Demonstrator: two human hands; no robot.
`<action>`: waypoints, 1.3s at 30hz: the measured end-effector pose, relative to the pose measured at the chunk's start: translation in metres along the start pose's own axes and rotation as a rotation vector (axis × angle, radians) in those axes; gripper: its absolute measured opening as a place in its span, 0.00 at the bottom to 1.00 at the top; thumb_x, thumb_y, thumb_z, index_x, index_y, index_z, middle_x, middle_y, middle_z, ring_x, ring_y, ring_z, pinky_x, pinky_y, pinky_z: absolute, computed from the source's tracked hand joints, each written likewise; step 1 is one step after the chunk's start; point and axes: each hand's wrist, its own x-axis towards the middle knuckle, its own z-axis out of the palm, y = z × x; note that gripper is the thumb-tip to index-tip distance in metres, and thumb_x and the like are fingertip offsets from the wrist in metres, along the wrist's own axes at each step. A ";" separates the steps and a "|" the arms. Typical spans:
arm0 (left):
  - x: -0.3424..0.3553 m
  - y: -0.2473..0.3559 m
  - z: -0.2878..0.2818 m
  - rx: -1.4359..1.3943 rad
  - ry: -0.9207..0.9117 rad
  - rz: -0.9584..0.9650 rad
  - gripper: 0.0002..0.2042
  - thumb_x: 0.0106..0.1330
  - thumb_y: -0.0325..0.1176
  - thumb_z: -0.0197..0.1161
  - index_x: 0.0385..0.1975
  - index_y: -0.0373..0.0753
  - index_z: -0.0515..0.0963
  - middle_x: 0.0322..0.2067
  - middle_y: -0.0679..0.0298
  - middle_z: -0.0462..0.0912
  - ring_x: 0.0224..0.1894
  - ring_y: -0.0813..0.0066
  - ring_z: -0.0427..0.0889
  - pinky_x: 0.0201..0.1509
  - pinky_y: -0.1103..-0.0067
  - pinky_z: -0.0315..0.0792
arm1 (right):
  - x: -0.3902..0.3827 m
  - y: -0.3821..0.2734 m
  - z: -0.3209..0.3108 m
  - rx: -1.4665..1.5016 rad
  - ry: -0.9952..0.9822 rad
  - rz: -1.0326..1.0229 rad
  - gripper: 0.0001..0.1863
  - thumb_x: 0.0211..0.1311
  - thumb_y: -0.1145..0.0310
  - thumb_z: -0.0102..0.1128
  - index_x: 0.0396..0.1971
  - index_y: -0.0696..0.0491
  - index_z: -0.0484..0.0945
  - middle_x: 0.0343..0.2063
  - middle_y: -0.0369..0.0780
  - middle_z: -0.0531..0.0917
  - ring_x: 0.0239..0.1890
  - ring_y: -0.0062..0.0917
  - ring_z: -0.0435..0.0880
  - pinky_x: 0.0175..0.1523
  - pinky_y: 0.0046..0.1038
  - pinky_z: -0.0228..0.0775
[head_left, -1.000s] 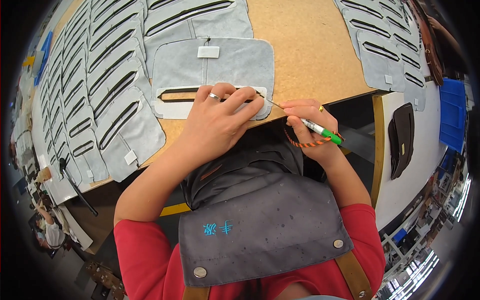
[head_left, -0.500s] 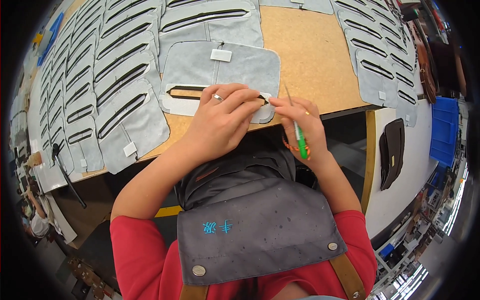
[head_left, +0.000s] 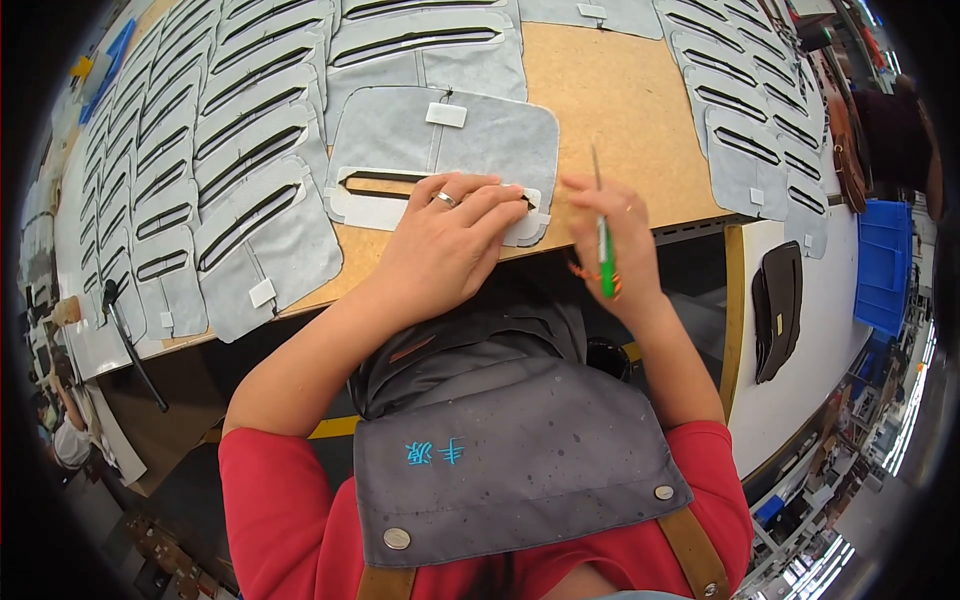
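Observation:
A grey slotted panel (head_left: 470, 150) with a small white tag lies on the brown worktable (head_left: 620, 90) near its front edge. My left hand (head_left: 450, 240), with a ring on one finger, presses flat on the panel's lower edge beside the slot. My right hand (head_left: 610, 240) hovers just right of the panel and holds a thin green-handled tool (head_left: 603, 250), its point aimed up over the table.
Overlapping rows of grey slotted panels (head_left: 200, 150) fill the table's left and back; more of them (head_left: 745, 130) lie at the right. A dark brown piece (head_left: 778, 310) rests on a white surface at right, beside a blue bin (head_left: 885, 265). A grey apron covers my front.
My right hand has lifted and turned the green tool from lying sideways near the panel's corner to pointing upright. My left hand has stayed pressed on the panel.

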 end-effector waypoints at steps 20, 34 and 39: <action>0.011 -0.060 -0.061 -0.921 0.285 -0.519 0.14 0.66 0.25 0.53 0.51 0.32 0.69 0.34 0.66 0.78 0.38 0.84 0.75 0.44 0.87 0.68 | 0.040 0.009 -0.037 0.536 0.267 0.570 0.07 0.60 0.69 0.59 0.29 0.57 0.75 0.19 0.29 0.73 0.22 0.10 0.70 0.28 0.14 0.61; 0.011 -0.080 -0.037 -0.962 0.247 -0.608 0.14 0.68 0.26 0.50 0.52 0.34 0.66 0.26 0.70 0.75 0.29 0.89 0.72 0.33 0.90 0.65 | 0.034 0.029 -0.008 0.427 0.270 0.610 0.07 0.63 0.68 0.56 0.28 0.56 0.74 0.15 0.29 0.70 0.16 0.10 0.67 0.21 0.15 0.58; 0.012 -0.075 -0.035 -0.992 0.323 -0.601 0.13 0.67 0.25 0.50 0.51 0.36 0.68 0.23 0.72 0.72 0.24 0.90 0.66 0.27 0.90 0.60 | 0.030 0.029 -0.008 0.473 0.266 0.629 0.07 0.63 0.69 0.56 0.31 0.56 0.74 0.19 0.29 0.71 0.20 0.10 0.69 0.24 0.14 0.60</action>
